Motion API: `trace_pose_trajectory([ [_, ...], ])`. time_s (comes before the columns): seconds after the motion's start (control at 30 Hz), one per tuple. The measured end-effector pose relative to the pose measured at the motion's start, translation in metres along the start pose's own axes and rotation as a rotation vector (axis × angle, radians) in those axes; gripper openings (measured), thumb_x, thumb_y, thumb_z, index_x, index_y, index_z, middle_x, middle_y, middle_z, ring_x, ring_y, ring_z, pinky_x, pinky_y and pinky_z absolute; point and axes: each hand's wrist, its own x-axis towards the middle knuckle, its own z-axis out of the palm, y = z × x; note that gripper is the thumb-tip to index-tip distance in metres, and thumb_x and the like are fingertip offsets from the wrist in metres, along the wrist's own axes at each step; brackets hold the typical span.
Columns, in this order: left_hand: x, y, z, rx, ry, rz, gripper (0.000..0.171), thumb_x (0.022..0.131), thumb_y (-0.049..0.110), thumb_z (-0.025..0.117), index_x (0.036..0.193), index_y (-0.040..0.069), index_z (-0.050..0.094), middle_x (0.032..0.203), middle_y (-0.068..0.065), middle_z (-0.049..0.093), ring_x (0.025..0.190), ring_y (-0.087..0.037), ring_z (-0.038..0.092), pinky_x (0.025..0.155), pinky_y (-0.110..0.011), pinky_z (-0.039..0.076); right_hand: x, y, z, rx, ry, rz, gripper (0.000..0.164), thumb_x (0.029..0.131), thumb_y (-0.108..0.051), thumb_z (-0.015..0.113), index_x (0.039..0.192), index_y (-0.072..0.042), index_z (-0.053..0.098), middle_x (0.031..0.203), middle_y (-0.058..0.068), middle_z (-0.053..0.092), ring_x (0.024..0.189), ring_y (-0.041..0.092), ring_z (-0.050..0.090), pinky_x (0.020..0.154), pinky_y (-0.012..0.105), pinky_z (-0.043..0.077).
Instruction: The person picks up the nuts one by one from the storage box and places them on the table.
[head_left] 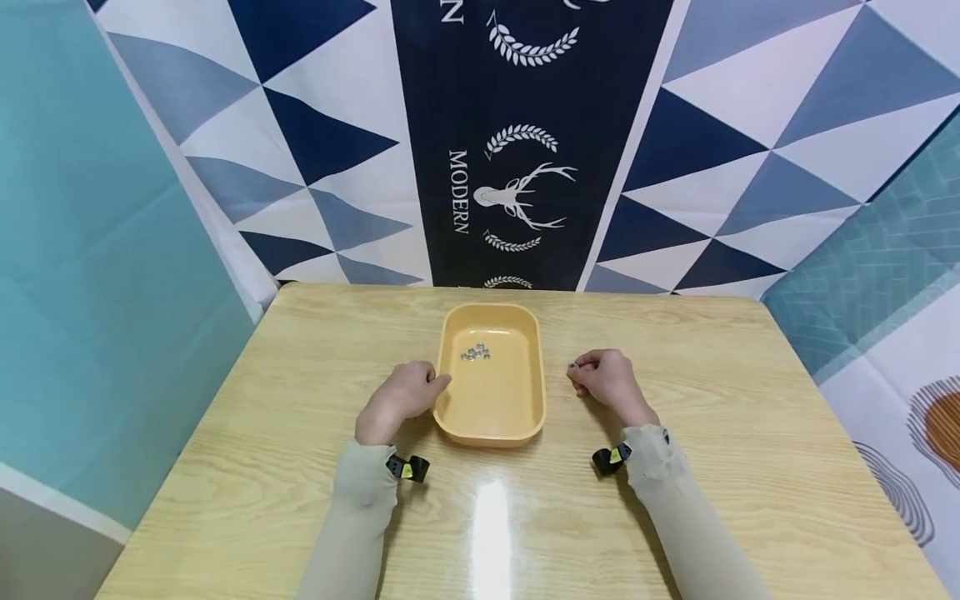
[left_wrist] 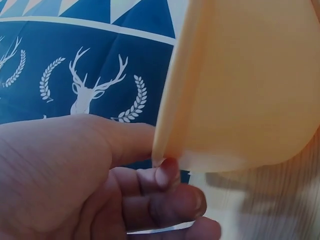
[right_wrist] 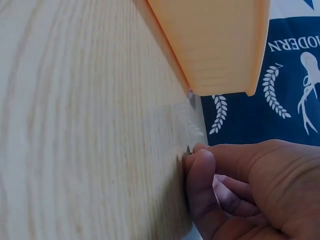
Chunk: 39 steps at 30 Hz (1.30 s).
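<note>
A yellow plastic tray (head_left: pixel 491 408) lies on the table in the head view, with several small shiny silver pieces (head_left: pixel 477 352) clustered in its upper left part. At the tray's left rim, my left hand (head_left: pixel 403 393) pinches the edge between thumb and fingers; the left wrist view shows the thumb and fingers (left_wrist: pixel 167 172) on the rim. To the right of the tray, my right hand (head_left: pixel 609 382) pinches a small dark piece (right_wrist: pixel 188 149) close over the tabletop. Most of that piece is hidden by the fingertips, and I cannot tell its kind.
Light wood tabletop (head_left: pixel 247 467) surrounds the tray. Behind its back edge hangs a patterned cloth (head_left: pixel 517 100) with deer and triangle prints. A teal panel (head_left: pixel 97 250) rises on the left. Both wrists wear small black cameras (head_left: pixel 408 468).
</note>
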Motion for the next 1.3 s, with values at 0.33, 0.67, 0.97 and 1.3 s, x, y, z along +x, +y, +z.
trace_pose_trajectory([
  [0.33, 0.0, -0.004, -0.005, 0.005, -0.041, 0.063, 0.04, 0.109, 0.037, 0.05, 0.081, 0.009, 0.055, 0.066, -0.003, 0.051, 0.056, -0.016, 0.049, 0.052, -0.028, 0.041, 0.001, -0.003, -0.003, -0.019, -0.043, -0.004, 0.023, 0.097, -0.01, 0.07, 0.111, 0.008, 0.067, 0.081, 0.012, 0.073, 0.058, 0.009, 0.067, 0.061, 0.024, 0.057],
  [0.67, 0.001, -0.005, 0.0, 0.024, -0.05, 0.08, 0.039, 0.109, 0.034, 0.049, 0.082, 0.008, 0.056, 0.068, -0.003, 0.05, 0.057, -0.017, 0.051, 0.053, -0.028, 0.042, -0.009, -0.007, -0.013, -0.182, -0.099, -0.104, 0.045, 0.098, -0.015, 0.068, 0.132, 0.012, 0.055, 0.08, 0.011, 0.071, 0.062, 0.013, 0.064, 0.062, 0.027, 0.052],
  [0.97, 0.001, -0.004, 0.0, 0.046, -0.031, 0.078, 0.039, 0.109, 0.035, 0.05, 0.082, 0.008, 0.056, 0.07, -0.004, 0.049, 0.06, -0.017, 0.048, 0.056, -0.028, 0.039, -0.015, -0.022, -0.037, -0.227, -0.094, -0.282, 0.037, 0.096, -0.009, 0.068, 0.126, 0.011, 0.06, 0.092, 0.016, 0.073, 0.079, 0.021, 0.069, 0.074, 0.037, 0.056],
  [1.3, 0.0, 0.0, 0.002, 0.053, -0.037, 0.053, 0.039, 0.109, 0.034, 0.05, 0.081, 0.008, 0.055, 0.069, -0.004, 0.048, 0.059, -0.018, 0.047, 0.055, -0.028, 0.038, -0.007, -0.029, -0.046, -0.297, -0.116, -0.37, 0.032, 0.096, -0.009, 0.068, 0.123, 0.009, 0.063, 0.092, 0.013, 0.075, 0.079, 0.02, 0.069, 0.07, 0.033, 0.053],
])
